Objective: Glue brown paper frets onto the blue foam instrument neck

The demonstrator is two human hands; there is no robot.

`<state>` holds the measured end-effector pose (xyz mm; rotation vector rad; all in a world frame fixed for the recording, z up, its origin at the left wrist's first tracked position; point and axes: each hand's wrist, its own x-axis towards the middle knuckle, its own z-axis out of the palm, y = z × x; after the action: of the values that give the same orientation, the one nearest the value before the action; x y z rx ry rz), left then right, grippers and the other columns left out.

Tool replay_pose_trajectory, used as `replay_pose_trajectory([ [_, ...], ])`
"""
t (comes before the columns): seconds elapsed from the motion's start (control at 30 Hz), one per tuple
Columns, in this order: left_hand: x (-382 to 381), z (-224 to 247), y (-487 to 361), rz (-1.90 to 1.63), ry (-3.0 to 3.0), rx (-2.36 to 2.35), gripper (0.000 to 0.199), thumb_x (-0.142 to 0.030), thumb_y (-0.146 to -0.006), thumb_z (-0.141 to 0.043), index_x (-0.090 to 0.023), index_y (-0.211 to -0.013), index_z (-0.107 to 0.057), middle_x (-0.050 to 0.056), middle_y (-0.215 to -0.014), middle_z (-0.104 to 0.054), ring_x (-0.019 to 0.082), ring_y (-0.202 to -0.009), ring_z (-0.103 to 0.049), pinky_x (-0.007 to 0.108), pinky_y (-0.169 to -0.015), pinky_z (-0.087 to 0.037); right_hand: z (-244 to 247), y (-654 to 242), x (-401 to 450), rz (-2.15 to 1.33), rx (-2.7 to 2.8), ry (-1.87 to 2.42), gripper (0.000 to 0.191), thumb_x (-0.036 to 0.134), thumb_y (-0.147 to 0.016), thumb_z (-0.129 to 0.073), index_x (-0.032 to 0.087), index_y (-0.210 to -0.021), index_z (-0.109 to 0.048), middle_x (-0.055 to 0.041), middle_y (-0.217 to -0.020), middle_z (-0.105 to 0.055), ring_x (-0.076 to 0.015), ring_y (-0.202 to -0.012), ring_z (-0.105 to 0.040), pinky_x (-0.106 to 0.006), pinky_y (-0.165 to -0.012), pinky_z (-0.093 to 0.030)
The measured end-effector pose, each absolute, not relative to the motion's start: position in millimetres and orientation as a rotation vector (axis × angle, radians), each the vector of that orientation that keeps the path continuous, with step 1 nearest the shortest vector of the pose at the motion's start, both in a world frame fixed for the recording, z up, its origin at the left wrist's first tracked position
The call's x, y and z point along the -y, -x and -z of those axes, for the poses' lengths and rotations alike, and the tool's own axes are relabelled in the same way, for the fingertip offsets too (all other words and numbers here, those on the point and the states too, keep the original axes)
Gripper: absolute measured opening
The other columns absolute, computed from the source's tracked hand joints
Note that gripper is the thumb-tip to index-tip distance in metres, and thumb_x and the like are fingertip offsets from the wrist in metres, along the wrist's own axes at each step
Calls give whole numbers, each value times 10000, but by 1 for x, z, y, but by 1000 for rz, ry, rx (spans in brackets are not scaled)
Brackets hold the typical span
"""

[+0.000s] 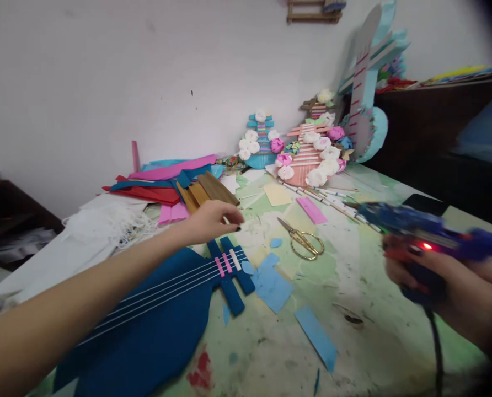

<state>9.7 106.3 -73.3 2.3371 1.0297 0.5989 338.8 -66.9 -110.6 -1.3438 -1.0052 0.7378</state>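
Observation:
My left hand (213,220) hovers over the neck end of a dark blue lute-shaped paper craft (159,325), fingers loosely curled, a gap by the thumb and nothing visible between them. White strings run along the craft; pink strips (223,266) and a white strip (235,259) cross its neck. A light blue rounded piece (247,268) lies at the neck's tip. On the right, blurred by motion, my right hand (456,286) is wrapped around a blue glue gun (423,226) with a red light lit. Its nozzle points left, above the table and apart from the craft.
Gold-handled scissors (306,242) lie mid-table. Light blue paper scraps (273,284), a blue strip (318,336) and a pink strip (311,210) are nearby. Folded coloured paper (167,179) and white strings (109,223) sit left. Flower-decorated crafts (308,157) and a dark phone-like slab (426,204) stand or lie behind.

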Motion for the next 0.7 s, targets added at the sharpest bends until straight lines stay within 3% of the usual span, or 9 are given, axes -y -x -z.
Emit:
replay_pose_trajectory([
  [0.13,-108,95,-70,-515,-2490,-775,173,-148,-672,-639,-215,-811,-718,56,-844,-709,198,-783,-625,280,-695,-441,80,-309,0,-1155,816,904,109,237,-761,-570,178,-690,-512,25,-556,-392,-57,-425,-318,-215,-398,-283],
  [0.27,-119,116,-100,-368,-2500,-814,208,-108,-521,-739,-196,-697,-672,33,-734,-665,181,-675,-578,274,-635,-405,85,-299,-43,-1269,712,793,126,244,-718,-555,187,-701,-444,66,-542,-269,-57,-427,-228,-174,-382,-245],
  [0.43,-127,139,-110,-302,-2423,-874,204,-128,-502,-744,-178,-660,-623,-15,-598,-595,136,-549,-524,237,-503,-353,119,-305,-48,-1311,725,807,118,266,-716,-561,174,-721,-486,34,-603,-384,-63,-441,-298,-190,-412,-314],
  [0.7,-127,121,-82,-130,-2176,-844,131,-139,-594,-691,-164,-723,-679,-12,-608,-656,115,-559,-587,207,-507,-409,121,-306,-37,-1308,791,855,104,253,-753,-546,150,-750,-562,12,-625,-435,-74,-450,-371,-204,-421,-347],
])
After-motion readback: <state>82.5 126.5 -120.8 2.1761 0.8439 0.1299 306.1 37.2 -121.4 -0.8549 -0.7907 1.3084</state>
